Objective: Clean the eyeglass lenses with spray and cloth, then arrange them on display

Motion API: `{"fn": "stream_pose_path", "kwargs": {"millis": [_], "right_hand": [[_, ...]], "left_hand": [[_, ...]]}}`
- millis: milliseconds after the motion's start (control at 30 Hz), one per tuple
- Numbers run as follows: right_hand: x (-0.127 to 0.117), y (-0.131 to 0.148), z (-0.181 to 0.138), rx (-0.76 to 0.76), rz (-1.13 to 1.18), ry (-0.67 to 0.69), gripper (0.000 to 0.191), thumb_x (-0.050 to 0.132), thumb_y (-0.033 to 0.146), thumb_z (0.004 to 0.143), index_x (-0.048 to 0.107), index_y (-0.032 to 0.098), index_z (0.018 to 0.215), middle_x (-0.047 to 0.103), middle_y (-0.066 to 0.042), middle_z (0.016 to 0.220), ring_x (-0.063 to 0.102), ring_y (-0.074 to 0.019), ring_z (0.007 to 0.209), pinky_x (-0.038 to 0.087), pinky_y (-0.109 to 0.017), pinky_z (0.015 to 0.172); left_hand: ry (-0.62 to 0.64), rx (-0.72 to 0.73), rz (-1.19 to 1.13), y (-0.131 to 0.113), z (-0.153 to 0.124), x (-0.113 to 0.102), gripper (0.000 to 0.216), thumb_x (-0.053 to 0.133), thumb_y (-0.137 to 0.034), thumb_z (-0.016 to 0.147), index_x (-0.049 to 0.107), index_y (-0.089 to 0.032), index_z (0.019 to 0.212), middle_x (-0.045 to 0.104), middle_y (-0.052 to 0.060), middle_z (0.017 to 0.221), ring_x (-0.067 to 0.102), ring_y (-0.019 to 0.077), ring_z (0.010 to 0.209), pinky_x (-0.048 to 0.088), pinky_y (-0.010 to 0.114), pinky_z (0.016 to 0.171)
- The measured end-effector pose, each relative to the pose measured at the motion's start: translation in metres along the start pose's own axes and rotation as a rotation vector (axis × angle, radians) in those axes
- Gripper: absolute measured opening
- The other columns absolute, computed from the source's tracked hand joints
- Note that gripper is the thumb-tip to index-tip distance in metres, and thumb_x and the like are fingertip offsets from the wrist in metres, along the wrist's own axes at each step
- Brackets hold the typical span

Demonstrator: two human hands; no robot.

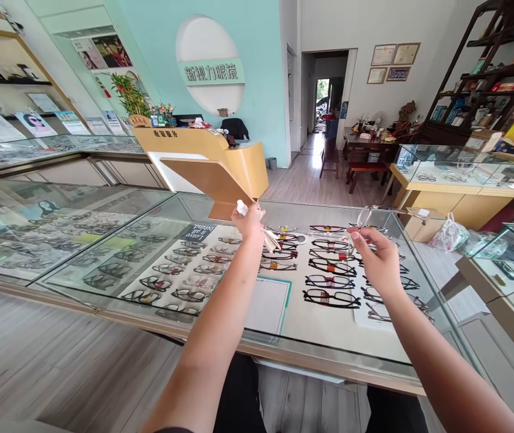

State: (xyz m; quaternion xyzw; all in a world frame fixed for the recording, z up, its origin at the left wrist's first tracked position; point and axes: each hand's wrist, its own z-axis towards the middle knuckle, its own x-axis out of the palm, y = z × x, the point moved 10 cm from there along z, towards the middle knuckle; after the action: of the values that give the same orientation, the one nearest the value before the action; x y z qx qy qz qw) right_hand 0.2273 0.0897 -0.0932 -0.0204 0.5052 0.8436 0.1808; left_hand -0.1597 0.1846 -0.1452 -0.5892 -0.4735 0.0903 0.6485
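Bare forearms (pixel 221 313), glasses (pixel 365 217) pinched in right fingers (pixel 362 242), jutting above the tips, left fingers (pixel 254 211) by brown board (pixel 209 178), grip unclear

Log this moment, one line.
left hand: holding white item | right hand: holding eyeglasses | below: glass display case, spectacle rows

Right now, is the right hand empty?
No, the right hand holds a pair of glasses up over the display case.

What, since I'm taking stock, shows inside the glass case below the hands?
The glass case holds rows of eyeglasses, a teal-edged white sheet and a dark card. What the left arm and right arm cover is hidden.
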Motion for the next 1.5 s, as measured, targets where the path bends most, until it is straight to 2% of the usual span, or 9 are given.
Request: {"fn": "stream_pose_path", "kwargs": {"millis": [133,233,400,567,667,867,1067,1267,1500], "right_hand": [[-0.001,0.000,0.002,0.007,0.011,-0.002,0.037,0.070,0.061,0.099,0.076,0.024,0.094,0.086,-0.009,0.113,0.070,-0.0247,0.092,0.053,-0.043,0.092],[-0.002,0.002,0.003,-0.003,0.012,-0.009,0.038,0.070,0.061,0.098,0.076,0.024,0.092,0.086,-0.009,0.111,0.070,-0.0246,0.091,0.053,-0.042,0.092],[-0.004,0.001,0.003,0.014,0.022,-0.016,0.039,0.070,0.062,0.098,0.079,0.024,0.095,0.086,-0.009,0.111,0.069,-0.0243,0.091,0.053,-0.041,0.092],[-0.005,-0.002,0.005,0.032,0.046,-0.022,0.040,0.070,0.063,0.097,0.078,0.024,0.094,0.086,-0.009,0.113,0.068,-0.0246,0.091,0.051,-0.042,0.092],[-0.004,-0.001,0.006,0.015,0.048,-0.020,0.040,0.069,0.062,0.098,0.079,0.024,0.094,0.086,-0.009,0.112,0.067,-0.0244,0.091,0.050,-0.042,0.091],[-0.002,-0.001,0.006,0.006,0.041,-0.009,0.041,0.070,0.063,0.098,0.080,0.024,0.096,0.086,-0.010,0.113,0.068,-0.0248,0.093,0.048,-0.042,0.090],[-0.001,-0.002,0.006,0.019,0.057,0.001,0.042,0.070,0.065,0.097,0.080,0.024,0.096,0.086,-0.009,0.112,0.067,-0.0251,0.091,0.047,-0.042,0.089],[0.010,-0.006,0.005,0.083,0.177,0.105,0.041,0.074,0.066,0.096,0.081,0.026,0.095,0.085,-0.008,0.113,0.068,-0.0255,0.095,0.048,-0.042,0.090],[0.032,-0.003,-0.003,0.153,0.352,0.324,0.038,0.077,0.065,0.095,0.083,0.028,0.095,0.083,-0.005,0.109,0.067,-0.0234,0.095,0.051,-0.038,0.091]], "left_hand": [[0.119,0.080,0.010,-0.007,-0.022,0.016,0.037,0.082,-0.021,0.086,0.053,-0.023,0.109,0.080,0.002,0.095,0.058,0.0070,0.059,0.026,0.021,0.050],[0.248,0.142,0.054,-0.007,-0.040,0.031,0.037,0.087,-0.040,0.087,0.058,-0.022,0.099,0.079,0.005,0.084,0.055,0.0086,0.056,0.030,0.022,0.051],[0.560,0.217,0.179,-0.001,-0.081,0.061,0.050,0.087,-0.067,0.082,0.072,-0.021,0.096,0.053,-0.005,0.057,0.046,0.0099,0.050,0.031,0.024,0.049],[0.826,0.135,0.155,0.011,-0.120,0.079,0.054,0.086,-0.067,0.085,0.079,-0.021,0.112,0.037,-0.008,0.060,0.032,0.0078,0.051,0.022,0.024,0.047],[0.954,0.065,0.156,0.019,-0.138,0.084,0.056,0.085,-0.070,0.085,0.079,-0.021,0.112,0.044,-0.005,0.068,0.037,0.0080,0.055,0.026,0.022,0.046],[1.053,-0.214,0.095,0.036,-0.159,0.088,0.055,0.085,-0.070,0.084,0.070,-0.020,0.100,0.073,0.007,0.095,0.072,0.0204,0.082,0.047,0.023,0.053],[1.158,-0.452,-0.005,0.041,-0.178,0.090,0.047,0.087,-0.056,0.087,0.063,-0.023,0.109,0.065,-0.001,0.081,0.071,0.0185,0.079,0.065,0.033,0.070],[1.265,-0.556,-0.085,0.037,-0.191,0.092,0.037,0.092,-0.038,0.078,0.064,-0.022,0.096,0.056,0.000,0.084,0.059,0.0138,0.076,0.043,0.017,0.051],[1.229,-0.399,0.052,0.037,-0.185,0.093,0.065,0.069,-0.084,0.082,0.063,-0.019,0.075,0.052,0.003,0.076,0.050,0.0162,0.070,0.034,0.024,0.052]]}}
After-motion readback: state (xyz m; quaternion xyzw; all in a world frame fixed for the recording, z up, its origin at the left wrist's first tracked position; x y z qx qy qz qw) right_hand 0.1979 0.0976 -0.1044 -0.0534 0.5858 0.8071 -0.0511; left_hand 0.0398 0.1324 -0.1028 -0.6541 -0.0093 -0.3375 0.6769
